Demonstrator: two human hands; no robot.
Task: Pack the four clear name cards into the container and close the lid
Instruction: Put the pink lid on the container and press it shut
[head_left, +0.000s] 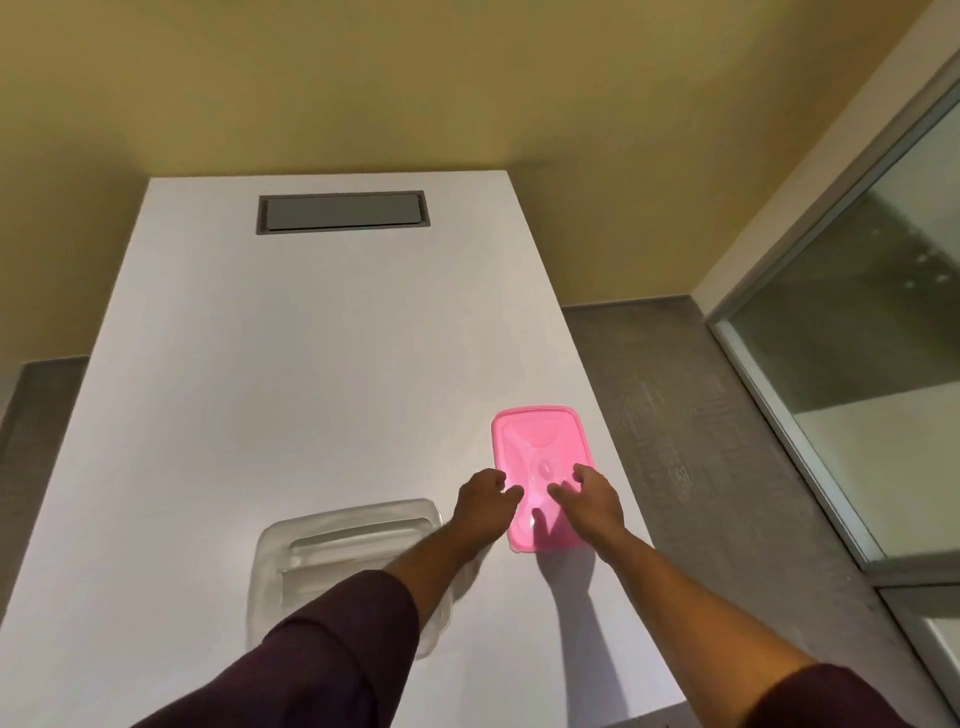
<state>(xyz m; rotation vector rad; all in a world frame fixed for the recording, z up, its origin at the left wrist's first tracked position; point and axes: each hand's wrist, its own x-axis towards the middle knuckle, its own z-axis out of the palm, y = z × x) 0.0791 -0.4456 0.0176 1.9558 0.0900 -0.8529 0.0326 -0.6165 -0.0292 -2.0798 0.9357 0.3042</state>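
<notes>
Container: clear rectangular plastic container (343, 561) is sitting on the white table (260, 364), apparently holding clear cards.
Lid: flat pink plastic lid (537, 467) is lying just right of it.
Left hand (485, 506): fingers curling at the lid's left edge.
Right hand (589, 501): fingers spreading on top.

White table (291, 364), yellow wall (415, 78), grey floor (675, 415), window (857, 338) right.

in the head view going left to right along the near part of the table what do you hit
clear container → left hand → pink lid → right hand, fingers resting on the lid
</notes>
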